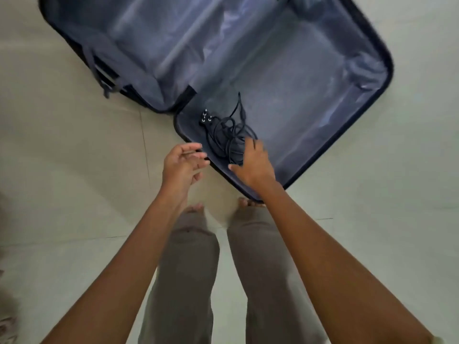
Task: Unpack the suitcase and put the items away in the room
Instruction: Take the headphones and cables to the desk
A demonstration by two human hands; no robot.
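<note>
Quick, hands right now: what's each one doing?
Left hand: open, holding nothing.
Right hand: open, fingers spread over the black cable.

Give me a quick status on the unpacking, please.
Left hand open, by suitcase rim. Right hand open, fingers on black cable bundle, no grip yet. Nothing blocking.

No legible text, label, brand, number or sign in this view. The open suitcase (310, 78) shows plain lining, and the black cable bundle (224, 134) carries no readable marking. Motion blur limits the inspection.
</note>
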